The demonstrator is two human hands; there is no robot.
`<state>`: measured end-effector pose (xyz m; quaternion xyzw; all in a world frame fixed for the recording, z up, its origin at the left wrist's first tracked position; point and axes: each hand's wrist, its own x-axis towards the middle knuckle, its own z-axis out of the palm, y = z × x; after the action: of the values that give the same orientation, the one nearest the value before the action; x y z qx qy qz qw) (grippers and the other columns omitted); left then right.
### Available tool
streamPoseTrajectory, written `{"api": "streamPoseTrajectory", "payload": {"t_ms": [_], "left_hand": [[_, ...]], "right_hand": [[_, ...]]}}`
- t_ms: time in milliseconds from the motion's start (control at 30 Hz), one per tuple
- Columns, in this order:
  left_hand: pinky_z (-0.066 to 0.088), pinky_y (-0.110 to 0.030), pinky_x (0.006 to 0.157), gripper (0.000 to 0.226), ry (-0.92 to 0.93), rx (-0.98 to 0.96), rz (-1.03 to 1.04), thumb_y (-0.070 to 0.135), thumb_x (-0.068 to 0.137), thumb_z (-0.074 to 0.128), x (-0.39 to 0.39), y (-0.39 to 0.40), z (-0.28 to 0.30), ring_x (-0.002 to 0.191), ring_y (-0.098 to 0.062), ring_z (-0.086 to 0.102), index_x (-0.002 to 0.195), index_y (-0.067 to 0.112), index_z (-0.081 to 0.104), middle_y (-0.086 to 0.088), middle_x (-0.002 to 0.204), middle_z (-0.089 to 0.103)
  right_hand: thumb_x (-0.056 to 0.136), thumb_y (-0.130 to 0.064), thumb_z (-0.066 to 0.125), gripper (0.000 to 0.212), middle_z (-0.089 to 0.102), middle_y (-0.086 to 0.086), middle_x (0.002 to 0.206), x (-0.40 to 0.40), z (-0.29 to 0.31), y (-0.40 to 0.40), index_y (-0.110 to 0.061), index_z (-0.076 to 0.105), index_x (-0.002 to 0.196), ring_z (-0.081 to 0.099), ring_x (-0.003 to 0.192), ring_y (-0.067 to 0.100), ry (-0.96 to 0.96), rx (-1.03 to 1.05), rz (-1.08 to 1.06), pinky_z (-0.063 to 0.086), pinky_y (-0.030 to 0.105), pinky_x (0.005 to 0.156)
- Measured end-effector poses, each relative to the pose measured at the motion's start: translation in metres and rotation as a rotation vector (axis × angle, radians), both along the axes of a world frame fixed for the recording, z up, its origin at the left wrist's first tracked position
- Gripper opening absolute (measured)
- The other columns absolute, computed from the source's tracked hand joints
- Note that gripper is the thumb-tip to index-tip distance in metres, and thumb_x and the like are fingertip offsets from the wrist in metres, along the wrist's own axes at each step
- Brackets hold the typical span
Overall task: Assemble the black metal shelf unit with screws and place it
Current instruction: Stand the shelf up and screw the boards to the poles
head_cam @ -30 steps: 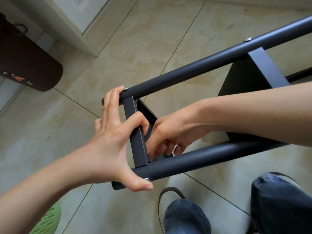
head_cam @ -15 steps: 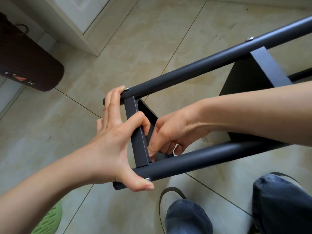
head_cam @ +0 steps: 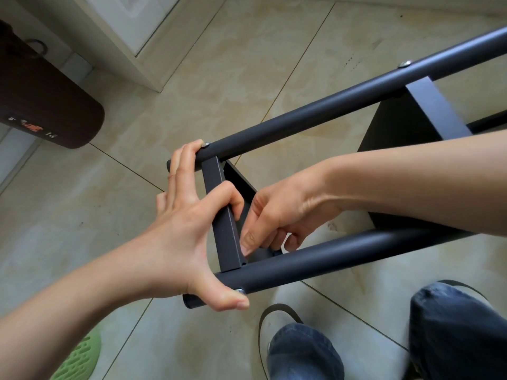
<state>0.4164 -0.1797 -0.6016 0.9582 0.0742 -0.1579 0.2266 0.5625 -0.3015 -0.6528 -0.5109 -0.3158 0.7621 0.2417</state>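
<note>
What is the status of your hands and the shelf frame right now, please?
Left hand spans both tubes, index finger hooked round the crossbar. Right hand curled inside the shelf frame, contents hidden. Nothing obstructing.

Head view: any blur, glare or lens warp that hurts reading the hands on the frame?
Head view: soft even daylight, no hard glare; left hand, right hand and crossbar sharp; screw head glints slightly; wide-angle bends the tubes near the edges; the knees at the bottom are smeared.
</note>
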Motion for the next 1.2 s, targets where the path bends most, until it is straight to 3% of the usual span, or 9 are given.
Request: {"api": "streamPoseTrajectory", "payload": {"t_ms": [233, 400, 500, 633, 700, 833, 967, 1100, 1200], "left_hand": [[0.013, -0.048, 0.112, 0.085, 0.013, 0.008, 0.004, 0.076, 0.023, 0.066, 0.001, 0.000, 0.001, 0.145, -0.014, -0.032, 0.096, 0.046, 0.034, 0.016, 0.153, -0.024], [0.011, -0.050, 0.112, 0.085, 0.040, 0.012, 0.003, 0.076, 0.024, 0.067, 0.000, 0.001, 0.000, 0.145, -0.014, -0.036, 0.097, 0.047, 0.034, 0.021, 0.151, -0.031], [0.003, -0.046, 0.112, 0.089, 0.057, 0.034, -0.008, 0.079, 0.025, 0.067, 0.001, 0.003, -0.001, 0.140, -0.010, -0.044, 0.103, 0.050, 0.036, 0.022, 0.151, -0.035], [-0.009, -0.042, 0.116, 0.100, 0.094, 0.099, -0.034, 0.087, 0.027, 0.062, 0.002, 0.007, -0.001, 0.137, -0.014, -0.049, 0.118, 0.059, 0.030, 0.012, 0.152, -0.042], [-0.014, -0.045, 0.117, 0.106, 0.096, 0.155, -0.054, 0.090, 0.028, 0.059, 0.003, 0.008, -0.001, 0.138, -0.017, -0.048, 0.124, 0.060, 0.025, 0.004, 0.155, -0.041], [-0.024, -0.046, 0.117, 0.117, 0.106, 0.247, -0.084, 0.096, 0.029, 0.055, 0.004, 0.009, 0.000, 0.137, -0.020, -0.050, 0.134, 0.058, 0.018, -0.003, 0.156, -0.040], [-0.024, -0.040, 0.116, 0.123, 0.150, 0.239, -0.080, 0.097, 0.031, 0.055, 0.006, 0.009, 0.004, 0.132, -0.020, -0.054, 0.140, 0.060, 0.012, 0.001, 0.155, -0.043], [-0.025, -0.038, 0.114, 0.135, 0.196, 0.266, -0.074, 0.095, 0.035, 0.058, 0.007, 0.005, 0.010, 0.136, -0.023, -0.050, 0.149, 0.058, -0.004, -0.004, 0.155, -0.045], [-0.022, -0.042, 0.119, 0.142, 0.197, 0.301, -0.055, 0.090, 0.047, 0.066, 0.003, 0.001, 0.014, 0.140, -0.025, -0.045, 0.151, 0.049, -0.021, -0.008, 0.155, -0.045]], "right_hand": [[0.095, -0.017, 0.061, 0.025, 0.025, -0.003, 0.053, -0.003, 0.003, -0.001, -0.010, 0.069, 0.073, 0.023, 0.052, 0.011, -0.073, 0.025, -0.030, 0.019, 0.026, 0.057], [0.094, -0.018, 0.064, 0.024, 0.030, -0.003, 0.054, -0.002, 0.006, -0.003, -0.013, 0.072, 0.072, 0.028, 0.054, 0.011, -0.103, 0.071, -0.056, 0.025, 0.026, 0.057], [0.095, -0.021, 0.063, 0.030, 0.043, -0.004, 0.055, 0.001, 0.012, -0.004, -0.020, 0.073, 0.066, 0.038, 0.056, 0.011, -0.143, 0.089, -0.041, 0.035, 0.025, 0.060], [0.097, -0.028, 0.060, 0.023, 0.064, -0.001, 0.070, 0.005, 0.028, -0.013, -0.011, 0.075, 0.094, 0.058, 0.064, 0.010, -0.255, 0.069, -0.008, 0.050, 0.023, 0.063], [0.098, -0.032, 0.057, 0.028, 0.069, -0.001, 0.077, 0.004, 0.035, -0.020, -0.009, 0.074, 0.102, 0.064, 0.070, 0.010, -0.344, 0.039, -0.004, 0.055, 0.024, 0.067], [0.101, -0.042, 0.048, 0.040, 0.071, -0.003, 0.077, -0.003, 0.053, -0.039, -0.014, 0.075, 0.095, 0.065, 0.069, 0.009, -0.678, 0.109, 0.063, 0.048, 0.013, 0.065], [0.102, -0.048, 0.039, 0.045, 0.072, 0.001, 0.083, -0.019, 0.068, -0.070, -0.016, 0.070, 0.095, 0.067, 0.075, 0.016, -0.887, 0.140, 0.090, 0.049, 0.023, 0.070], [0.100, -0.049, 0.044, 0.031, 0.062, 0.000, 0.087, -0.022, 0.077, -0.105, -0.020, 0.056, 0.101, 0.061, 0.076, 0.019, -1.186, 0.215, 0.201, 0.050, 0.032, 0.066], [0.100, -0.046, 0.044, 0.026, 0.060, 0.001, 0.107, -0.023, 0.078, -0.122, -0.025, 0.049, 0.116, 0.060, 0.094, 0.025, -1.264, 0.193, 0.206, 0.052, 0.044, 0.083]]}}
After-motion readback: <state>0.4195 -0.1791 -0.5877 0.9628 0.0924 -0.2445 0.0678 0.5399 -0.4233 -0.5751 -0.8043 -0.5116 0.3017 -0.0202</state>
